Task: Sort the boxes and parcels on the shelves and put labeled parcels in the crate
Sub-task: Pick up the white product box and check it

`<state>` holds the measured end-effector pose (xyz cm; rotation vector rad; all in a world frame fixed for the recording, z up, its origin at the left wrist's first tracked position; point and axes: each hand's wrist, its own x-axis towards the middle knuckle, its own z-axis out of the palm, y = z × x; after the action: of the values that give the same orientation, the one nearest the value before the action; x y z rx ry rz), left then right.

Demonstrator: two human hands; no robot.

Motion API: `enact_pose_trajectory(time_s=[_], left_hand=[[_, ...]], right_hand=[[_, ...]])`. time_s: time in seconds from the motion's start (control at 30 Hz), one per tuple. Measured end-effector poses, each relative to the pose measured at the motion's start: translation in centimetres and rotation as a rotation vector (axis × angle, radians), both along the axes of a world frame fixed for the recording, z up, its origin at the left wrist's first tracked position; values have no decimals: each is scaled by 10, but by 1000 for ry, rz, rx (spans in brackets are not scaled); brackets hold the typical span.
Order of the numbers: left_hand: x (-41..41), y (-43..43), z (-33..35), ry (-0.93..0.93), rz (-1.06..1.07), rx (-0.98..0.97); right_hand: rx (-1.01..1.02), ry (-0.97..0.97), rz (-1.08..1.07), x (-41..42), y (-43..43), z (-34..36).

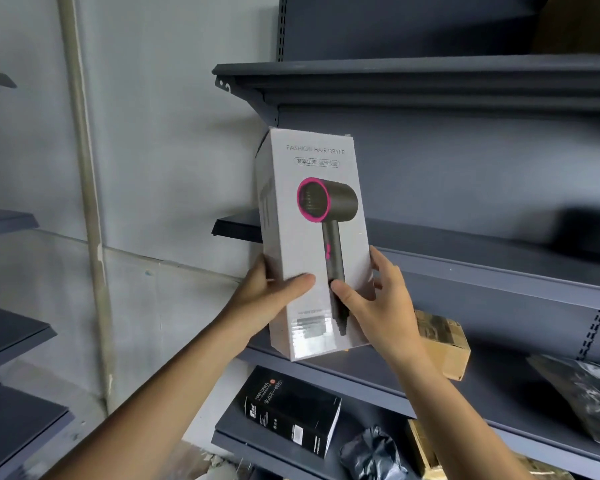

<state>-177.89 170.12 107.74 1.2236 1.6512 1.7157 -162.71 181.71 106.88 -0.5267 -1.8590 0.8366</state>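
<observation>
The white hair dryer box [309, 237] stands upright in front of the grey shelves [465, 261], long axis vertical, top leaning slightly left, printed face toward the camera. The left hand [274, 296] and right hand [378, 299] grip its lower sides, thumbs across the front. It seems held clear of the shelf edge.

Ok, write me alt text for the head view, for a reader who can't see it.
The left hand and right hand hold a white hair dryer box on end in front of grey metal shelves. Lower shelves carry a black hair dryer box, a brown cardboard parcel and a black plastic-wrapped parcel.
</observation>
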Motion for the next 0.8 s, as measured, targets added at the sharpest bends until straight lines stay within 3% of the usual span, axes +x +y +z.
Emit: enact_pose_trajectory(time_s=[0.13, 0.37, 0.63, 0.8], left_hand=[[-7, 2, -3, -157, -67, 47], [-9, 4, -13, -288, -126, 61], [-10, 6, -10, -522, -93, 3], [-15, 16, -11, -464, -49, 72]], right_hand=[[-56, 22, 24, 8, 5, 0], [-393, 39, 314, 20, 5, -3], [-389, 93, 418, 22, 7, -3], [-388, 155, 433, 20, 3, 0]])
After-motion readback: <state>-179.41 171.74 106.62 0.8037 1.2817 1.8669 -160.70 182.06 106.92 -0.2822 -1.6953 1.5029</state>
